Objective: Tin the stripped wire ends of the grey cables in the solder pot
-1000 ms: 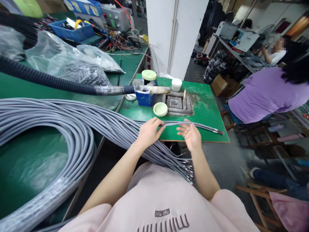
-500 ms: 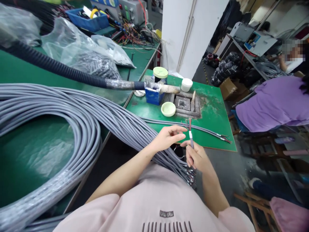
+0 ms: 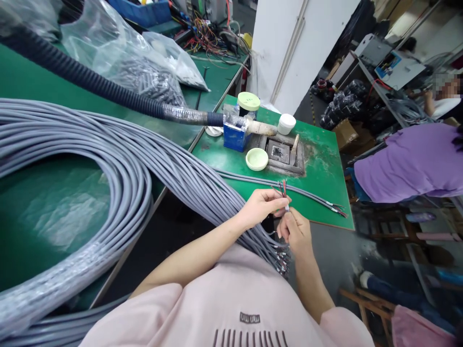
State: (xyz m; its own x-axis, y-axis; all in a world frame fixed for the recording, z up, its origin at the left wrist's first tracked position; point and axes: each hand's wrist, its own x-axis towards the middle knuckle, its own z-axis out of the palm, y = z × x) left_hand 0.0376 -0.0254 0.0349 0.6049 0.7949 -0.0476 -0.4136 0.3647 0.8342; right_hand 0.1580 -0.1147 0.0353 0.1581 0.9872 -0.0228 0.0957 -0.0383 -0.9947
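The right hand (image 3: 297,231) is closed around a grey cable (image 3: 287,208), gripping it just below its tip. The left hand (image 3: 265,208) pinches the same cable at its white band, thumb in front and fingertips partly hidden. Thin red and dark wires (image 3: 284,189) fan out upward above the fingers. The cable's end stands roughly upright over the front edge of the small green bench (image 3: 321,178).

Just beyond the hands, two more grey cables (image 3: 311,194) lie along that front edge, their stripped ends near the front right corner. Farther in, a pale green dish (image 3: 256,159) sits beside a grimy square frame (image 3: 280,152) set in the middle of the bench. A white tub (image 3: 286,124) stands near the back edge. By the left edge is a blue box (image 3: 234,137), with a green-lidded jar (image 3: 249,101) behind it; a ribbed hose (image 3: 119,86) passes over the box, its pale nozzle (image 3: 264,128) pointing toward the frame.

On the long bench (image 3: 54,212) to the left, a big coil of grey cables (image 3: 123,154) spills over the right edge, the loose ends hanging below the hands. Plastic bags (image 3: 144,79) lie behind the coil. Past the small bench's right edge, a person in a purple top (image 3: 405,164) is partly in view.
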